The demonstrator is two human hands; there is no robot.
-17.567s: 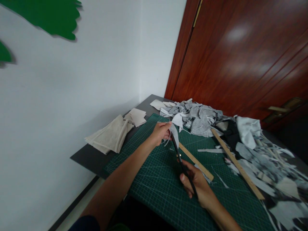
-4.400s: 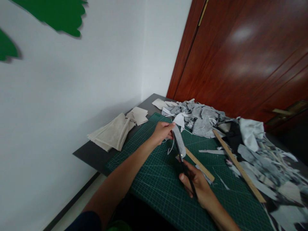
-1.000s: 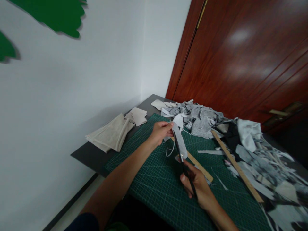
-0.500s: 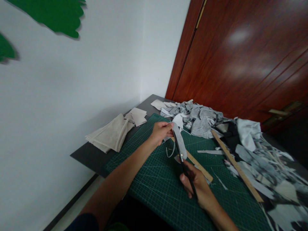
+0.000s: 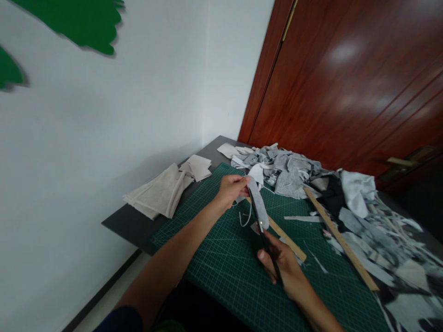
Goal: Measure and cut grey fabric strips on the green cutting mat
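Between thumb and fingers, my left hand (image 5: 232, 190) pinches the upper end of a grey fabric strip (image 5: 259, 205). My right hand (image 5: 279, 260) grips the black handles of a pair of scissors (image 5: 256, 213). The blades point up toward my left hand and lie along the left edge of the strip. A thin pale sliver of cloth (image 5: 245, 222) dangles and curls to the left of the blades. Under both hands lies a green cutting mat (image 5: 221, 263) with a printed grid. A wooden ruler (image 5: 289, 240) rests on it, partly hidden behind the strip and my right hand.
A heap of grey fabric scraps (image 5: 289, 168) covers the back, with more offcuts (image 5: 374, 249) on the right. A second wooden ruler (image 5: 341, 240) lies there. Folded beige cloth (image 5: 159, 191) sits at the left edge. A white wall and a wooden door (image 5: 346, 83) stand behind.
Almost nothing differs. The scissor handles and my right thumb have shifted very slightly; my left hand keeps its place on the strip.
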